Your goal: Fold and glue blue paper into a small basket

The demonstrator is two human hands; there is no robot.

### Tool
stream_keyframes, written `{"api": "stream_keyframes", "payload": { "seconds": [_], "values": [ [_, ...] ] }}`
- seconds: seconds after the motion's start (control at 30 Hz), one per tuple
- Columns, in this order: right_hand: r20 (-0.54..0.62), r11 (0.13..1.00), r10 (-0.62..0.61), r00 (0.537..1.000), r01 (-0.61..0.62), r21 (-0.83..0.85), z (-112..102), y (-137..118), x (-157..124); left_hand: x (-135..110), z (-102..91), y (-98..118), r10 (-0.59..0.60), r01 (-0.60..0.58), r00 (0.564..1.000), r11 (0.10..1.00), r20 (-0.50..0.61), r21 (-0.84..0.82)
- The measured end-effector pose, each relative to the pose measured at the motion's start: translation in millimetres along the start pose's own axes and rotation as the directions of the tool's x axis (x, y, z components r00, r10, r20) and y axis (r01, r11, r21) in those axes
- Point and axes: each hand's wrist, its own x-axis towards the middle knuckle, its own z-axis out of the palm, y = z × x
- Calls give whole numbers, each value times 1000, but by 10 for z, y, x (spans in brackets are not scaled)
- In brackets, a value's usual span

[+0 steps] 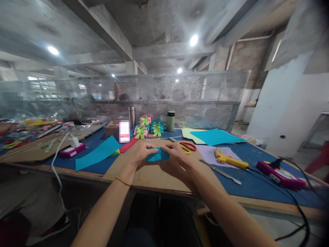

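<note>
A small piece of blue paper point(157, 156) is held by both hands just above the brown cardboard point(154, 175). My left hand point(144, 153) pinches its left end, thumb on top. On its right end, my right hand point(175, 153) is closed the same way. The fingers beneath the paper are hidden. Close to the right hand lie scissors point(189, 147) with red and yellow handles. A red paper strip point(129, 145) and a larger blue sheet point(99, 154) lie left of my left hand.
A yellow glue gun point(231, 159) rests on purple paper point(205, 152), with a metal blade point(223, 173) nearby. Purple power strips point(280, 175) with cables lie on the right and left. Behind stand a green bottle point(170, 121), a steel flask point(132, 116) and paper boxes with green bows point(156, 127).
</note>
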Motion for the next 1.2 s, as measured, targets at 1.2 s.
{"api": "stream_keyframes", "payload": {
  "seconds": [1.2],
  "values": [
    [-51, 986, 67, 996, -58, 159, -60, 25, 10, -3, 6, 23, 8, -9, 999, 999, -41, -48]
  ]
}}
